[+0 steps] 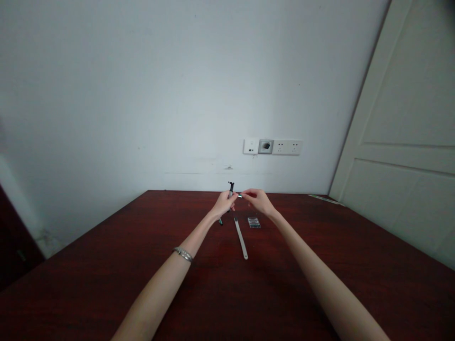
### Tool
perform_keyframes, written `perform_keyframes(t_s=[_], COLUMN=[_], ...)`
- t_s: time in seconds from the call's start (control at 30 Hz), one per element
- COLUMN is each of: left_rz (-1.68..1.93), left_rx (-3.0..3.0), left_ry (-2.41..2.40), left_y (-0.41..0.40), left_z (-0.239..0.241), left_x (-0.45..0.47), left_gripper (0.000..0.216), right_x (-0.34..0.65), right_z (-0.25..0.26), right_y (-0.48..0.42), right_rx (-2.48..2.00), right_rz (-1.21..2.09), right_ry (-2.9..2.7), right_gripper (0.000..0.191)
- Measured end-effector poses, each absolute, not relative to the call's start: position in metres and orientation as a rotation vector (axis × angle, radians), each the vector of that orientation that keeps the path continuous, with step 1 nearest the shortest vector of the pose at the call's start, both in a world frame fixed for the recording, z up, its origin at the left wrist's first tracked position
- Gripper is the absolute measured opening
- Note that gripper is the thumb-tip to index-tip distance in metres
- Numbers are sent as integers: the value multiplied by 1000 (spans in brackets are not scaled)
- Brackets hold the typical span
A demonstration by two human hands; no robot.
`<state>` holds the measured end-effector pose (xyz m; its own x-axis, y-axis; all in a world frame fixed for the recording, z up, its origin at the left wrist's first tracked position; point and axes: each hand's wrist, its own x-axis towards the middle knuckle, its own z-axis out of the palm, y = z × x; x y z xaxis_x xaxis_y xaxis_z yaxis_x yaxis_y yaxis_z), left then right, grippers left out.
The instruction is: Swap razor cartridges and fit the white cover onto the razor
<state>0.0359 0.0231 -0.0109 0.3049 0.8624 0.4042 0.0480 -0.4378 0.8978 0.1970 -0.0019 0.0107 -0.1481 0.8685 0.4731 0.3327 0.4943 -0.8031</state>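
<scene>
Both my arms reach out over a dark red wooden table [106, 265]. My left hand [224, 203] is closed round a thin dark tool [231, 188] that stands upright, its black tip above my fingers and a greenish end showing below at the table. My right hand [258, 200] pinches a tiny part right beside that tool's shaft; the part is too small to name. A narrow grey strip [241, 238] lies on the table just below my hands. A small clear plastic box [253, 222] lies to its right.
A white wall stands behind the table with a row of sockets [273, 147]. A white door [408, 142] is at the right. A silver bracelet [183, 254] is on my left wrist. A pale flat object [325, 199] lies at the table's far right edge.
</scene>
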Motion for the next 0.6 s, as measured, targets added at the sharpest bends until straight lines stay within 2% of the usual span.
perform_keyframes(t_s=[0.2,0.43,0.6], left_rz=[1282,1276,1250], left_rx=[1671,1583,1537], left_ry=[811,759,702], left_y=[23,20,18], left_z=[-9,-8,-7], left_x=[36,37,38], left_gripper=[22,23,23], right_x=[211,219,213], right_z=[16,15,13], right_y=[-1,4,1], right_rx=[-948,-912,-890], right_rz=[680,483,411], right_ry=[-1772,-1863,-1931], right_gripper=[45,34,39])
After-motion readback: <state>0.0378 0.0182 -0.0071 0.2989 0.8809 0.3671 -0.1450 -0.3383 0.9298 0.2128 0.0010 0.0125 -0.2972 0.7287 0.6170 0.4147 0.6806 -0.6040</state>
